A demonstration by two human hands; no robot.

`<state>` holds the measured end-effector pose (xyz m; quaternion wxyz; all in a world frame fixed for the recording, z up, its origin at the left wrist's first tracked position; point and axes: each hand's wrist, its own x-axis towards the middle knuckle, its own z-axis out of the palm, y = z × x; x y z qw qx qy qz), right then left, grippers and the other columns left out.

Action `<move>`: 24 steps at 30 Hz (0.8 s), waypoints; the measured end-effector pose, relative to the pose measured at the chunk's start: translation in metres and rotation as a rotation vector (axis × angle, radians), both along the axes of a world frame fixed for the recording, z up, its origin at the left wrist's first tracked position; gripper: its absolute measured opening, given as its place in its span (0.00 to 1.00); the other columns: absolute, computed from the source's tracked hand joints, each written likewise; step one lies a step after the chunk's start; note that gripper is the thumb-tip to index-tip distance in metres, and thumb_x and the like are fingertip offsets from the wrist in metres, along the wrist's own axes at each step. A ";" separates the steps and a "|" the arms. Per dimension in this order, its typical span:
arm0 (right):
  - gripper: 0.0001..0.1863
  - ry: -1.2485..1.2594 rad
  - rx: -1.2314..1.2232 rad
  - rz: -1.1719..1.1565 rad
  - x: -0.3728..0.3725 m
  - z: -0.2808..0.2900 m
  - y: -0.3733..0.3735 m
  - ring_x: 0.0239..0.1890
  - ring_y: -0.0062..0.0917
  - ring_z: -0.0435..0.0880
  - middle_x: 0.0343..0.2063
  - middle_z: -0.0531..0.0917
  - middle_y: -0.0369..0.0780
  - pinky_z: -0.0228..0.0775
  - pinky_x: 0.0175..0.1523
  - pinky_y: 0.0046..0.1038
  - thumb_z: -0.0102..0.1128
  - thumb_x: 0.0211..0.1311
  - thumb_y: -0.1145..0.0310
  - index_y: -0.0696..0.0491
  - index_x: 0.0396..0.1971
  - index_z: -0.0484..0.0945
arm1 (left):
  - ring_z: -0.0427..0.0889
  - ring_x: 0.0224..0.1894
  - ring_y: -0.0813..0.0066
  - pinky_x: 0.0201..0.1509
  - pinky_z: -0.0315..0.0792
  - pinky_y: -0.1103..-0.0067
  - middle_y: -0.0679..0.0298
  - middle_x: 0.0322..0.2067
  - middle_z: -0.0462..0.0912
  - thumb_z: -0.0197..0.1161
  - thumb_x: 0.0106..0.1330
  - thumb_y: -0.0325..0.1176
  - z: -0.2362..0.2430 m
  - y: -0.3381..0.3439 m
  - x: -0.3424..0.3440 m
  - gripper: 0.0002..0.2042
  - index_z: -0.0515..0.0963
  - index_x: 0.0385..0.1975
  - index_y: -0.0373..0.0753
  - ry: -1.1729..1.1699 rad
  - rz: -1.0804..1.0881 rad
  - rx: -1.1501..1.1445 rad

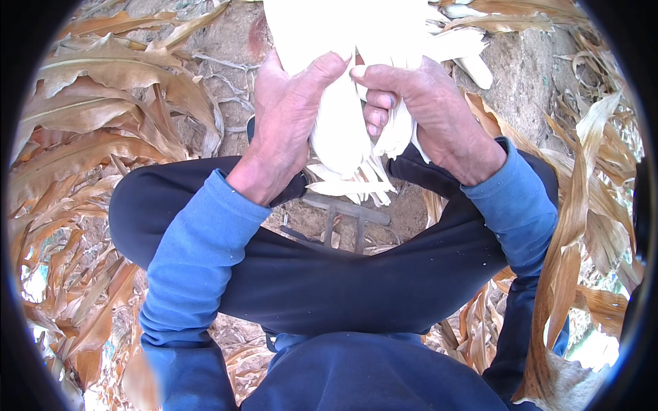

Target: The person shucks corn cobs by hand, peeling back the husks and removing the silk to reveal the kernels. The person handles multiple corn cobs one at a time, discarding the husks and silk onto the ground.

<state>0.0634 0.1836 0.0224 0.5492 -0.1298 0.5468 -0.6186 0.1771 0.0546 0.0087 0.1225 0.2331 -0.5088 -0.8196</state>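
Note:
Close in front of me, my left hand (pixel 288 103) is wrapped round a pale ear of corn in its husk (pixel 338 133), thumb pressed on its upper side. Strips of white husk (pixel 396 133) are pinched in my right hand (pixel 435 109), whose thumb meets the ear near my left thumb. The two hands almost touch. Strong glare washes out the upper part of the ear and husk, so their detail is lost. Below the hands, loose pale husk pieces (pixel 349 188) lie between my legs.
Dry brown corn leaves (pixel 110 103) crowd the left side, and a tall dry stalk leaf (pixel 569 253) rises close by my right arm. Another pale ear or husk (pixel 474 70) rests on the soil (pixel 521 82) beyond my right hand. A small grey frame with bars (pixel 346 211) lies between my bent legs.

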 end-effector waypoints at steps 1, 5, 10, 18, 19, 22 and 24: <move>0.08 0.011 -0.014 -0.012 0.001 0.002 -0.001 0.20 0.15 0.73 0.16 0.68 0.29 0.71 0.28 0.21 0.59 0.64 0.67 0.57 0.34 0.76 | 0.83 0.42 0.73 0.44 0.81 0.78 0.55 0.43 0.79 0.62 0.66 0.38 0.003 -0.001 0.000 0.22 0.68 0.52 0.28 0.011 -0.010 0.022; 0.07 0.046 -0.020 0.010 0.004 0.002 -0.002 0.19 0.15 0.74 0.16 0.69 0.30 0.71 0.27 0.20 0.60 0.63 0.68 0.57 0.32 0.77 | 0.83 0.45 0.72 0.48 0.80 0.77 0.54 0.45 0.79 0.63 0.66 0.38 0.001 -0.002 0.000 0.23 0.68 0.54 0.28 -0.029 0.020 0.025; 0.08 0.124 0.003 0.063 0.007 0.001 0.000 0.18 0.15 0.73 0.17 0.73 0.32 0.70 0.27 0.19 0.62 0.60 0.67 0.57 0.28 0.77 | 0.82 0.46 0.71 0.49 0.78 0.77 0.55 0.47 0.78 0.56 0.70 0.42 0.000 0.001 -0.001 0.23 0.67 0.56 0.29 -0.086 0.020 0.019; 0.09 0.146 -0.018 -0.029 0.005 0.001 0.000 0.20 0.19 0.76 0.17 0.76 0.37 0.69 0.24 0.21 0.60 0.59 0.68 0.60 0.26 0.79 | 0.84 0.33 0.68 0.37 0.80 0.74 0.52 0.36 0.81 0.49 0.70 0.36 0.001 0.003 -0.004 0.16 0.71 0.46 0.27 -0.045 0.095 0.155; 0.09 0.144 -0.028 -0.018 0.005 0.002 0.000 0.21 0.18 0.76 0.19 0.77 0.36 0.69 0.26 0.20 0.60 0.61 0.67 0.59 0.28 0.79 | 0.83 0.35 0.68 0.42 0.79 0.73 0.53 0.37 0.81 0.49 0.69 0.35 0.000 0.001 -0.003 0.16 0.71 0.45 0.27 -0.035 0.102 0.153; 0.10 0.138 -0.052 0.010 0.001 0.008 0.002 0.24 0.18 0.77 0.23 0.78 0.35 0.71 0.31 0.21 0.59 0.65 0.64 0.57 0.33 0.79 | 0.81 0.41 0.69 0.52 0.74 0.71 0.54 0.39 0.80 0.48 0.68 0.34 0.003 -0.004 0.000 0.15 0.72 0.45 0.28 -0.061 0.107 0.155; 0.11 0.135 -0.060 0.024 -0.001 0.012 0.002 0.26 0.18 0.78 0.25 0.79 0.36 0.72 0.33 0.21 0.59 0.65 0.63 0.57 0.35 0.79 | 0.80 0.44 0.69 0.56 0.71 0.69 0.54 0.40 0.80 0.49 0.67 0.33 0.002 -0.005 -0.001 0.15 0.72 0.46 0.27 -0.088 0.145 0.175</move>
